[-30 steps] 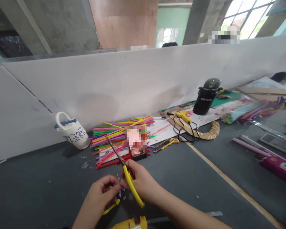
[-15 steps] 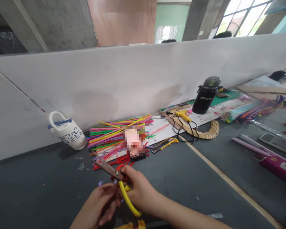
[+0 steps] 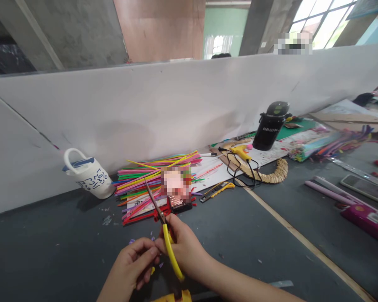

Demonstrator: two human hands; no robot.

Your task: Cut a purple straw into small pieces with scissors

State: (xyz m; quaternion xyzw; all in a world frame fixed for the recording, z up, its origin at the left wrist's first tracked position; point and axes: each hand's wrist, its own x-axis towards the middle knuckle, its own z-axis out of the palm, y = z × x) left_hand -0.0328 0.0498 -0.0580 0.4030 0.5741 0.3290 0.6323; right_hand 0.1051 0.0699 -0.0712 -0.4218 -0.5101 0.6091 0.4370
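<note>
Yellow-handled scissors (image 3: 169, 245) sit above the dark table (image 3: 75, 243), clasped in the right hand (image 3: 189, 243), blades angled forward, I judge to clear the fingertips meeting the left hand (image 3: 134, 262); whether its curled fingers grip anything I cannot tell remotely, and coloured stems (image 3: 138, 181) lie beyond, presumably for easy reach

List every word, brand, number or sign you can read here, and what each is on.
"DAWN": black bottle; whether more letters follow is unclear.
Blue lettering, white handled cup: too distorted to read surely.
Small print, phone-like object: too small, partly pixelated.
Pale markings, magenta item: too blurred.
No number or sign reads clearly.
</note>
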